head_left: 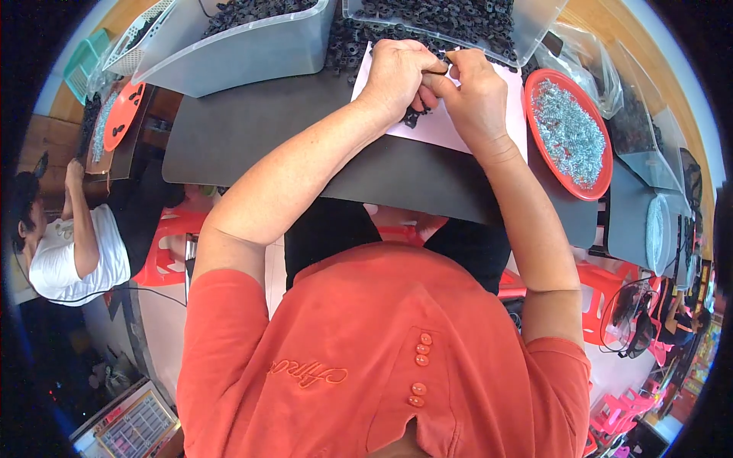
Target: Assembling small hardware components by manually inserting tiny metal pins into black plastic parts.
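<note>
**Both hands pinched together over small black parts**

Nearest is the person's orange short-sleeved shirt (382, 359), with both forearms reaching forward over a dark grey flat table mat (252, 130). On it lies a pale pink paper sheet (450, 126). Above that sheet the left hand (393, 72) and right hand (477, 95) meet, fingers curled shut, pinching small black ring-shaped parts (413, 117) between them. To the right sits a round red plastic tray of silvery metal pieces (569, 133). Farthest, two clear plastic bins of black parts (252, 38) stand.
</note>
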A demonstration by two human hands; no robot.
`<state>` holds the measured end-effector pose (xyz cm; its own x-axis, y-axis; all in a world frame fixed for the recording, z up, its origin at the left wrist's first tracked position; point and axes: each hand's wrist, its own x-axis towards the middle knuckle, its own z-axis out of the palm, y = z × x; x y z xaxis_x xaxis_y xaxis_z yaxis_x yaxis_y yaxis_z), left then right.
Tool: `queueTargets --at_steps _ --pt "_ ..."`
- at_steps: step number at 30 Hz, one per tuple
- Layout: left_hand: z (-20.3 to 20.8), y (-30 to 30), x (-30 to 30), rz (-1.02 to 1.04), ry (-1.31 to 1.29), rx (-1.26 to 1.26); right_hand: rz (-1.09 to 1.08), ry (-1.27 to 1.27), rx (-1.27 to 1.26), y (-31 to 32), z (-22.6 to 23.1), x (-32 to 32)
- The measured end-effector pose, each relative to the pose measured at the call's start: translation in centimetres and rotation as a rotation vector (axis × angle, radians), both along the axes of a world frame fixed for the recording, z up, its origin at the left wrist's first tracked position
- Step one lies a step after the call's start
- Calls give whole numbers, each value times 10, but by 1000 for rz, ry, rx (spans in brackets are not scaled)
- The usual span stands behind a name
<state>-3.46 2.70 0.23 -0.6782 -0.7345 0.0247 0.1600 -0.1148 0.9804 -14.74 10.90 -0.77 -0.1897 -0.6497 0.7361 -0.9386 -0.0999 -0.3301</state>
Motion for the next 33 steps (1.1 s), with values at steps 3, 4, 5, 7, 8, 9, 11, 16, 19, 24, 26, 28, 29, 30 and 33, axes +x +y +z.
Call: queueTargets --at_steps 3,4,5,7,8,9,11,16,19,24,26,28,29,30,33 --pt "0 1 1 20 -11 -29 -28 47 31 0 0 3" --pt "1 1 1 21 -10 -28 -45 63 46 0 0 3" --pt "1 3 0 28 -28 -37 -44 65 46 0 1 3" --pt "2 4 0 37 -45 -43 -38 90 16 1 3 2" --pt "3 3 0 26 -26 -44 -36 91 18 0 4 2" --pt "4 2 1 15 -8 -43 -38 131 14 -1 6 1" --pt "7 2 0 -3 -18 -68 -41 163 12 1 5 0" --pt "6 1 3 -18 -36 -87 -33 285 14 -2 0 -3" --pt "7 1 3 -10 -42 -81 -33 288 17 -1 3 0" --pt "4 1 3 -3 -18 -109 -45 310 10 -1 2 2" --pt "3 2 1 14 -56 -136 -60 313 22 -1 0 1" --pt "3 1 1 11 -53 -122 -45 178 53 -1 -1 -2" --pt "3 1 0 6 -53 -106 -46 180 52 -1 0 -3" --pt "4 -1 0 6 -51 -107 -71 179 34 -1 2 -4" --pt "11 -5 2 -43 -105 -100 -112 193 9 0 2 -8"
